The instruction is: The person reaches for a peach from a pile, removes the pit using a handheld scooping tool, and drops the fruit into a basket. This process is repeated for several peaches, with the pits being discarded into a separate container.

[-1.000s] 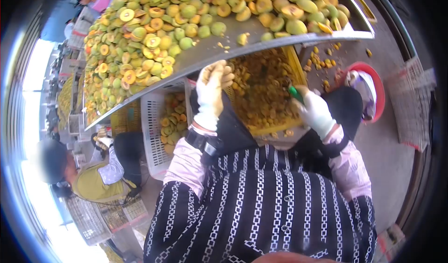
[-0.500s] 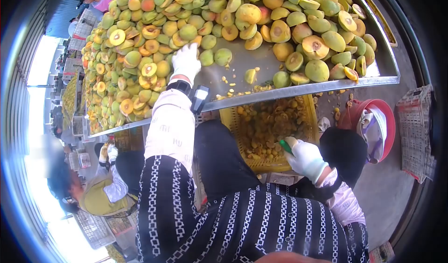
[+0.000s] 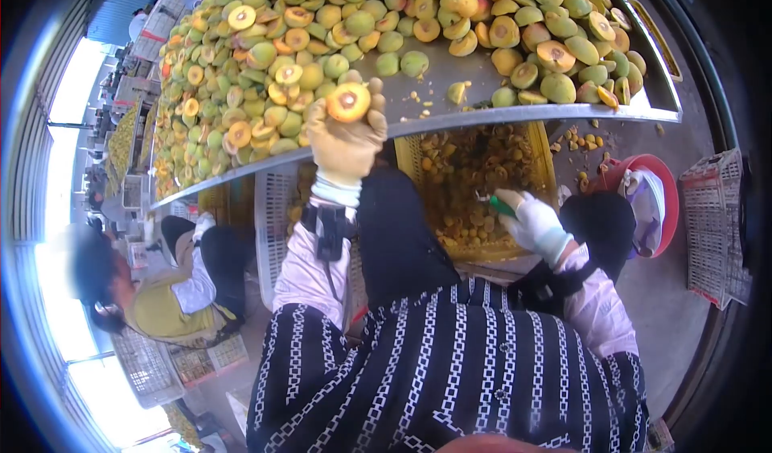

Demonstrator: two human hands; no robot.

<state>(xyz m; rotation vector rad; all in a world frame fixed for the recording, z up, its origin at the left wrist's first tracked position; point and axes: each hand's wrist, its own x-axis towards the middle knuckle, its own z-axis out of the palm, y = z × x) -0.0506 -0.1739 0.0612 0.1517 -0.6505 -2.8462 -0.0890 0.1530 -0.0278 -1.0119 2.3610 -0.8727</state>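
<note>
Halved fruit (image 3: pixel 348 101) held up in the left hand (image 3: pixel 346 143), cut face toward the camera.
The gloved left hand is closed around the fruit, with the bench (image 3: pixel 482 115) edge just behind it; the right hand (image 3: pixel 532 226), lower and to its right, is closed on a green-handled tool (image 3: pixel 503 205) above the yellow crate (image 3: pixel 540 155). Probably best: grip firm but gentle, bring the cut face toward the tool, work over the crate.

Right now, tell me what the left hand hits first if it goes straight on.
Probably the metal table, at its front rim: the left hand, holding a halved fruit, points up toward it. Depth is unclear; it may clear the rim and meet the fruit pile instead.
</note>
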